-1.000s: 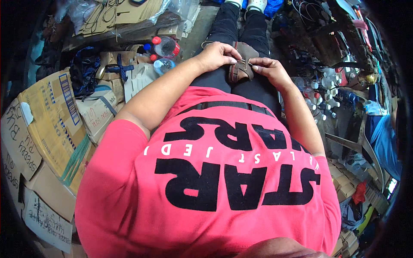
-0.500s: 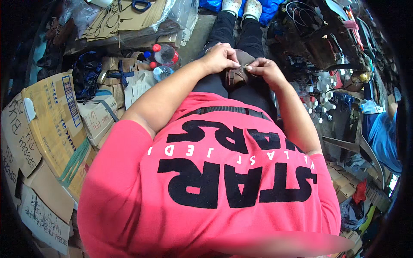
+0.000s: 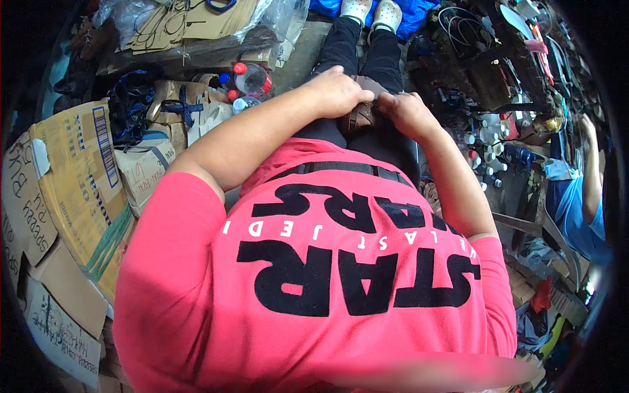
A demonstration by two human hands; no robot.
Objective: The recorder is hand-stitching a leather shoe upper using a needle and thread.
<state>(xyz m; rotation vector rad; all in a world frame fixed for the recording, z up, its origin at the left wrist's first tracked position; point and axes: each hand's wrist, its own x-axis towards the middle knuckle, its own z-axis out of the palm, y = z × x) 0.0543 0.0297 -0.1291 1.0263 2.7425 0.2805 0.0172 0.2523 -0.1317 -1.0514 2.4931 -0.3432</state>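
Observation:
A brown leather shoe [image 3: 360, 118] rests on my lap between my black-trousered thighs, its upper half covered by my hands. My left hand [image 3: 342, 93] is closed in a pinch at the shoe's left side, thumb and fingertips pressed together near its top. Just across from it, my right hand [image 3: 407, 112] also pinches, with its fingertips at the shoe's right edge. Only a narrow gap parts the two sets of fingertips. Whatever small or thin thing they hold is too hidden to name.
Cardboard boxes [image 3: 78, 177] are stacked on my left, with plastic bottles [image 3: 252, 82] beyond them. Several more bottles [image 3: 490, 141] stand on the right. Another person's blue-sleeved arm [image 3: 583, 209] is at the far right. My light clogs [image 3: 386, 14] rest by a blue sheet.
Both hands have turned and closed in over the shoe, hiding more of it. A thin pale strand seen at the fingertips before is out of sight. The other person's arm has risen.

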